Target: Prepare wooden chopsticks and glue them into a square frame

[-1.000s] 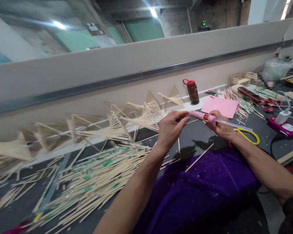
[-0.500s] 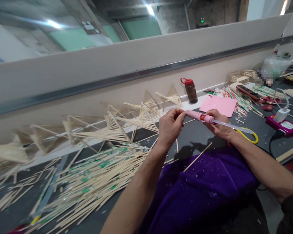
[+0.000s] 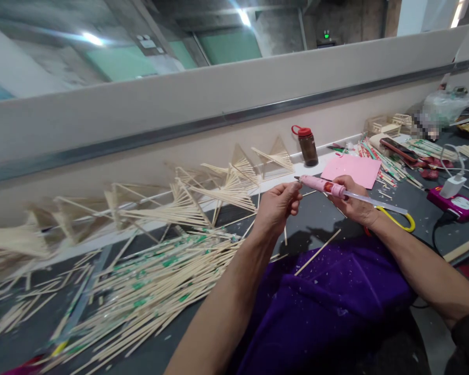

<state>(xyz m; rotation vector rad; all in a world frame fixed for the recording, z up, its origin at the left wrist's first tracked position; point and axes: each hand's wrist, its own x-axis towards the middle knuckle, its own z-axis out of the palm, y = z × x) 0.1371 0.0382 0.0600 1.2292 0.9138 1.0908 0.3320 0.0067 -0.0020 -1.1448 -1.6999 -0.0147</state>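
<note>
A pink pen-style hot glue gun is in the grip of my right hand, above the table. A long clear glue stick sticks out of its back end. Its dark tip points left, close to the fingertips of my left hand. Those fingers are pinched together; whatever may be between them is too small to make out. A single thin wooden stick lies below the hands, partly on the purple cloth over my lap. Yellow-handled scissors lie behind my right wrist.
Many loose wooden sticks cover the table at left. Stick-built fan-shaped structures line the wall. Farther right are a red-capped bottle, a pink sheet, a phone and a purple power socket with cables.
My left fingertips have moved slightly down and away from the glue gun's front end, so its dark tip now shows. My right hand keeps its grip.
</note>
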